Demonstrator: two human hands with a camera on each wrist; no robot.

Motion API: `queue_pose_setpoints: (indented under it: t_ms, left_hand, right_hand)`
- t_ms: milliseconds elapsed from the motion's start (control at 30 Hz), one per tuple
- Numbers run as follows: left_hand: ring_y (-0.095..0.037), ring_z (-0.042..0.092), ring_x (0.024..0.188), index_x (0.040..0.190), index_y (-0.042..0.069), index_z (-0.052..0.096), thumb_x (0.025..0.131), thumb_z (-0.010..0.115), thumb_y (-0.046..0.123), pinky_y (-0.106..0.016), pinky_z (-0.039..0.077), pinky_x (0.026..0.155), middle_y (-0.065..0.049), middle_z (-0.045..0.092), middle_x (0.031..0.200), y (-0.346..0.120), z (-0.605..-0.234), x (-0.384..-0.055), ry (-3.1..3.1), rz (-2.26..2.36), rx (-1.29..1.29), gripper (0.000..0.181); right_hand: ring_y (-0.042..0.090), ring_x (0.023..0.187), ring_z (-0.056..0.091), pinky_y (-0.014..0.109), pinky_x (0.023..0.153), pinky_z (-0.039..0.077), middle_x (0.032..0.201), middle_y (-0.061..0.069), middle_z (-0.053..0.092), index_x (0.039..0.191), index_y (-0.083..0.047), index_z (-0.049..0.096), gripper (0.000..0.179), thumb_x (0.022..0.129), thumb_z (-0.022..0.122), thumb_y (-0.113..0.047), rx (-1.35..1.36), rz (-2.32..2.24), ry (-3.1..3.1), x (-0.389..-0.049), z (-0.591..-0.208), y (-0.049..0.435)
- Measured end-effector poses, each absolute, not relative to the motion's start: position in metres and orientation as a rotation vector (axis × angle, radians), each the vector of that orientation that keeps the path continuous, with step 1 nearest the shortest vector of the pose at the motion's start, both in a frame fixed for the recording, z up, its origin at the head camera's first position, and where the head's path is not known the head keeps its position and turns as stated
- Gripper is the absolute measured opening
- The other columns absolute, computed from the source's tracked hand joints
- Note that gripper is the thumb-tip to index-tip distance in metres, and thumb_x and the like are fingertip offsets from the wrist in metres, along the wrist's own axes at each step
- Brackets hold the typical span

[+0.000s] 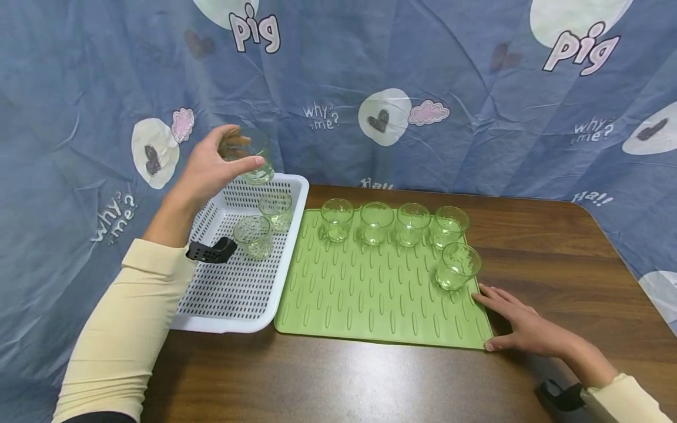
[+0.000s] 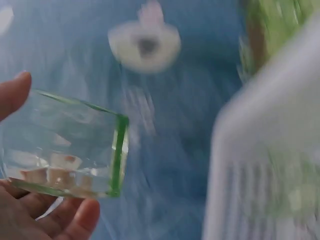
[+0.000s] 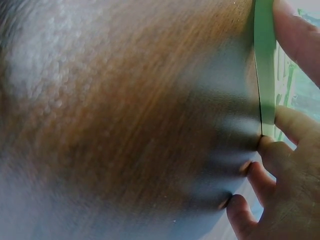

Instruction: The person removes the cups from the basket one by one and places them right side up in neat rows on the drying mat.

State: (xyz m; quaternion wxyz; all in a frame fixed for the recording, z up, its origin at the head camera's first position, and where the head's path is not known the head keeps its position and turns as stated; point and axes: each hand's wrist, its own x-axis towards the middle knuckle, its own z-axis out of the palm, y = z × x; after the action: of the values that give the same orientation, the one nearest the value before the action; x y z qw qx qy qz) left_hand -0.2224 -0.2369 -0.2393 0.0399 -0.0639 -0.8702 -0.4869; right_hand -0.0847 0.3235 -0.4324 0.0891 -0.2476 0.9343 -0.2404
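My left hand [image 1: 210,163] grips a clear, green-tinted drinking glass [image 1: 259,167] above the far end of the white basket [image 1: 302,200]. In the left wrist view the glass [image 2: 82,140] lies on its side between thumb and fingers. Two more glasses, a nearer one [image 1: 254,238] and a farther one [image 1: 276,212], stand in the basket's right half. My right hand [image 1: 531,329] rests at the right edge of the green mat [image 1: 370,299]. Its thumb and index fingertip touch the mat's edge, while other fingertips [image 3: 240,202] rest on the table.
Several matching glasses stand on the mat: a row along its back, including the leftmost glass [image 1: 337,220], and one glass [image 1: 457,267] near the right edge. Basket and mat lie side by side on a wooden table [image 1: 344,382]. A blue printed cloth [image 1: 338,82] hangs behind.
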Motion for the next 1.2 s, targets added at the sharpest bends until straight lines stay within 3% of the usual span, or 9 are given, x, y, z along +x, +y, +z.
queue_pose_setpoints:
  t_ms: [133, 267, 333, 567, 700, 800, 900, 1067, 1200]
  left_hand:
    - [-0.027, 0.049, 0.132, 0.154, 0.014, 0.032, 0.083, 0.080, 0.022, -0.047, 0.044, 0.111, -0.011, 0.051, 0.148, -0.193, -0.231, -0.205, -2.637, -1.531, -0.340, 0.086]
    - [-0.023, 0.051, 0.130, 0.152, 0.014, 0.034, 0.080, 0.083, 0.021, -0.044, 0.049, 0.106, -0.006, 0.054, 0.145, -0.151, -0.236, -0.191, -2.607, -1.612, -0.421, 0.088]
    - [-0.023, 0.055, 0.121, 0.152, 0.015, 0.035, 0.078, 0.084, 0.023, -0.040, 0.052, 0.100, -0.004, 0.055, 0.143, -0.130, -0.243, -0.185, -2.598, -1.650, -0.454, 0.089]
    - [-0.017, 0.061, 0.079, 0.151, 0.022, 0.037, 0.076, 0.085, 0.030, -0.030, 0.055, 0.074, -0.003, 0.058, 0.136, -0.079, -0.272, -0.173, -2.646, -1.696, -0.556, 0.089]
    - [-0.015, 0.058, 0.067, 0.151, 0.027, 0.037, 0.076, 0.085, 0.034, -0.035, 0.057, 0.071, -0.003, 0.057, 0.134, -0.057, -0.286, -0.169, -2.694, -1.679, -0.575, 0.089]
    - [-0.013, 0.059, 0.073, 0.151, 0.026, 0.036, 0.076, 0.085, 0.035, -0.040, 0.056, 0.084, 0.000, 0.055, 0.138, -0.039, -0.301, -0.168, -2.730, -1.654, -0.625, 0.091]
    - [-0.016, 0.062, 0.080, 0.152, 0.024, 0.034, 0.075, 0.086, 0.036, -0.042, 0.054, 0.095, 0.000, 0.053, 0.143, -0.026, -0.320, -0.168, -2.784, -1.643, -0.655, 0.094]
    - [-0.024, 0.063, 0.110, 0.153, 0.023, 0.034, 0.074, 0.087, 0.032, -0.044, 0.052, 0.102, -0.006, 0.051, 0.146, -0.015, -0.347, -0.169, -2.828, -1.692, -0.645, 0.096]
    - [-0.028, 0.063, 0.111, 0.154, 0.025, 0.032, 0.073, 0.088, 0.031, -0.049, 0.050, 0.105, -0.009, 0.049, 0.148, -0.013, -0.359, -0.171, -2.837, -1.719, -0.622, 0.098]
  right_hand:
    - [0.013, 0.149, 0.019, 0.081, 0.095, 0.029, 0.158, 0.024, 0.033, 0.149, -0.013, 0.045, 0.091, 0.073, 0.082, -0.046, -0.739, -0.728, 2.777, -0.085, -0.432, 0.323]
    - [0.025, 0.148, 0.023, 0.082, 0.095, 0.028, 0.158, 0.025, 0.032, 0.149, -0.013, 0.044, 0.091, 0.073, 0.082, -0.046, -0.738, -0.725, 2.774, -0.085, -0.431, 0.322]
    - [0.030, 0.147, 0.024, 0.082, 0.096, 0.028, 0.158, 0.025, 0.032, 0.149, -0.012, 0.044, 0.092, 0.073, 0.082, -0.046, -0.737, -0.716, 2.773, -0.086, -0.430, 0.323]
    - [0.018, 0.148, 0.021, 0.081, 0.095, 0.030, 0.157, 0.025, 0.033, 0.149, -0.011, 0.044, 0.091, 0.073, 0.082, -0.046, -0.746, -0.711, 2.777, -0.085, -0.430, 0.324]
    - [0.010, 0.149, 0.017, 0.080, 0.095, 0.030, 0.158, 0.024, 0.033, 0.149, -0.012, 0.044, 0.090, 0.074, 0.082, -0.045, -0.756, -0.721, 2.777, -0.085, -0.430, 0.324]
    - [-0.003, 0.147, 0.011, 0.080, 0.094, 0.031, 0.158, 0.023, 0.034, 0.149, -0.013, 0.045, 0.090, 0.074, 0.082, -0.045, -0.765, -0.722, 2.787, -0.084, -0.432, 0.324]
    - [-0.006, 0.146, 0.009, 0.081, 0.094, 0.031, 0.158, 0.023, 0.033, 0.149, -0.012, 0.044, 0.090, 0.074, 0.082, -0.045, -0.771, -0.724, 2.787, -0.084, -0.433, 0.325]
    - [0.005, 0.148, 0.015, 0.079, 0.096, 0.030, 0.159, 0.022, 0.032, 0.149, -0.012, 0.045, 0.090, 0.074, 0.082, -0.045, -0.734, -0.732, 2.769, -0.084, -0.432, 0.324]
    - [0.024, 0.148, 0.023, 0.079, 0.096, 0.030, 0.159, 0.022, 0.032, 0.149, -0.011, 0.044, 0.090, 0.074, 0.082, -0.044, -0.730, -0.721, 2.766, -0.085, -0.430, 0.324]
